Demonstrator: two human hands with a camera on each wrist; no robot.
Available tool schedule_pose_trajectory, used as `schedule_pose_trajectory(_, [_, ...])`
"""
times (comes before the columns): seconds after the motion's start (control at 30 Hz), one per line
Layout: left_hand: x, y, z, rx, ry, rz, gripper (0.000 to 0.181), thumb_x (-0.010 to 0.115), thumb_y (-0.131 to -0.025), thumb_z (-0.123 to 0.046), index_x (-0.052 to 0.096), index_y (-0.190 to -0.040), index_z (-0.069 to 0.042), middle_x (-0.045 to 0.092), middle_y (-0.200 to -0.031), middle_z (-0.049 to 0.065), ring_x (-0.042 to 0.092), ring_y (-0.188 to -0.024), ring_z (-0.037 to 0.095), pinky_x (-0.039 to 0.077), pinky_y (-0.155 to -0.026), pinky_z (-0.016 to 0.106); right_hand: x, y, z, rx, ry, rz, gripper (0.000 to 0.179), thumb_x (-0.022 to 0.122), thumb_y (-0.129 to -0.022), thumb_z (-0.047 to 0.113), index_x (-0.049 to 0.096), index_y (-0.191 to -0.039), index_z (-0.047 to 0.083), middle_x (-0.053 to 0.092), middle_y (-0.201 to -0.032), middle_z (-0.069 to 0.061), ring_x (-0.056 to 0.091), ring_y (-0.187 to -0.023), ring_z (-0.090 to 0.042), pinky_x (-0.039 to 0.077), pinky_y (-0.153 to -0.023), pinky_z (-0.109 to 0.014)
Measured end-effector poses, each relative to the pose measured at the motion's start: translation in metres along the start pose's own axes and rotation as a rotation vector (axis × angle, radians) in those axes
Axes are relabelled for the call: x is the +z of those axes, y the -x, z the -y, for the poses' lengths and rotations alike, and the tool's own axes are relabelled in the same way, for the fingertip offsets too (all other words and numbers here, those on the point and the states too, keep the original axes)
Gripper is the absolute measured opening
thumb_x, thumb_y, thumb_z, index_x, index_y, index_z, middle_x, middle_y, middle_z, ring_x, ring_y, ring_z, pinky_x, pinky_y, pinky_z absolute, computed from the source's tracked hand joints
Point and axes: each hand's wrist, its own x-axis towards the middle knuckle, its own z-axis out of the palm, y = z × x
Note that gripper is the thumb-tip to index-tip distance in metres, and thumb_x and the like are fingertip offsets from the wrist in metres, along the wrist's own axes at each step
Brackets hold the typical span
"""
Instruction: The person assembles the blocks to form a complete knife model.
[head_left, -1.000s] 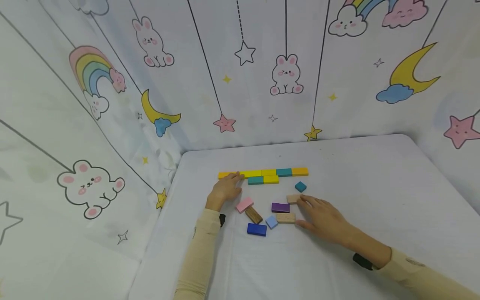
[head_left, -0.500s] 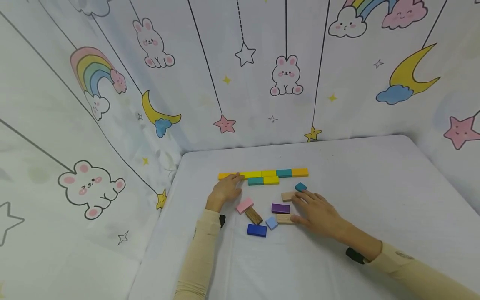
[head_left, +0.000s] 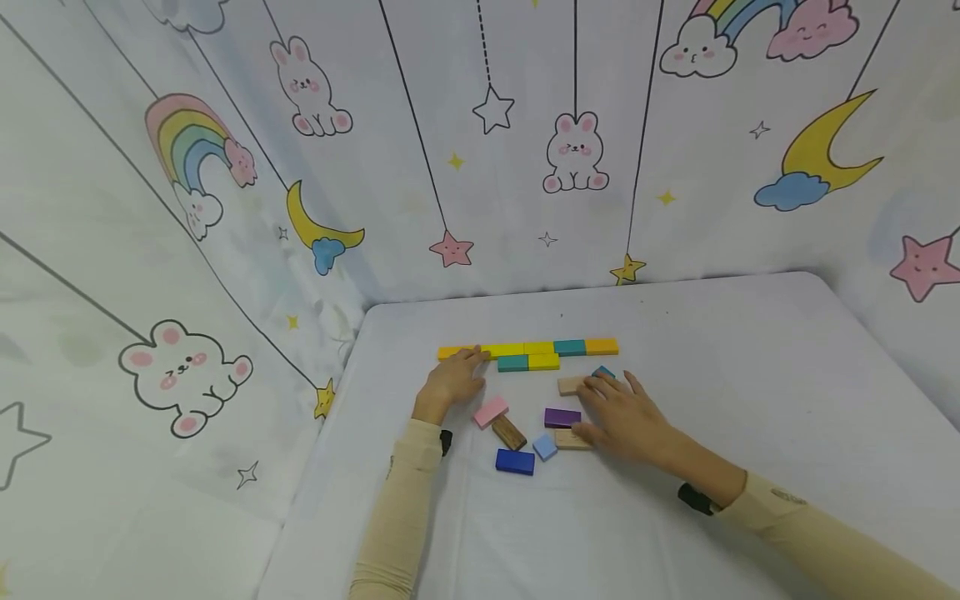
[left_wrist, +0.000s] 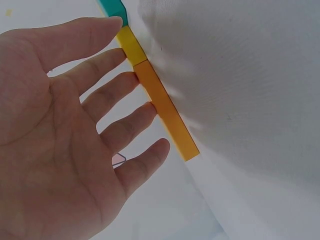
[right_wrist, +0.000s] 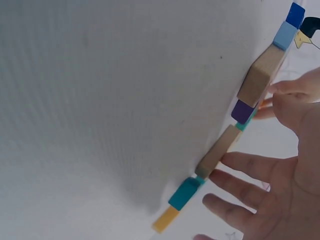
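In the head view, my left hand rests its fingertips on the left end of a row of blocks, at the orange block and the yellow block. Its fingers are nearly straight in the left wrist view. My right hand touches a light wooden block with extended fingertips. Its thumb lies over the right end of a second light wooden block. Partly behind the right fingers is a small teal-blue block. A teal block and a yellow block sit against the row's near side.
Between the hands lie a purple block, a pink block, a brown block, a light blue block and a dark blue block. The white-covered table meets a patterned curtain at its back.
My right hand has moved left and slightly away from me, sliding the light wooden block left and closer to the row. The left hand has stayed in place.
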Motion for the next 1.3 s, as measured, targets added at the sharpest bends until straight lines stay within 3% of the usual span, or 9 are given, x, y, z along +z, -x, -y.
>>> schedule_pose_trajectory(0.37, [-0.001,0.001,-0.002,0.003,0.017,0.008,0.056,0.058,-0.106,-0.025,0.044,-0.16,-0.019,0.033,-0.169,0.003,0.035,-0.154,0.03,0.034,-0.123,0.052,0.002,-0.01,-0.006,0.046,0.032,0.055,0.069,0.067,-0.099,0.053,0.058,-0.146,0.004,0.055,-0.151,-0.019,0.044,-0.145,-0.042,0.015,-0.121,-0.074])
schedule_pose_trajectory(1.3, [-0.002,0.002,0.0,0.0,0.028,-0.007,0.056,0.059,-0.106,-0.025,0.046,-0.16,-0.018,0.035,-0.169,0.003,0.036,-0.153,0.03,0.035,-0.123,0.052,0.002,-0.027,-0.009,0.089,0.068,0.082,0.072,0.067,-0.098,0.056,0.057,-0.146,0.004,0.053,-0.152,-0.021,0.042,-0.146,-0.044,0.014,-0.121,-0.074])
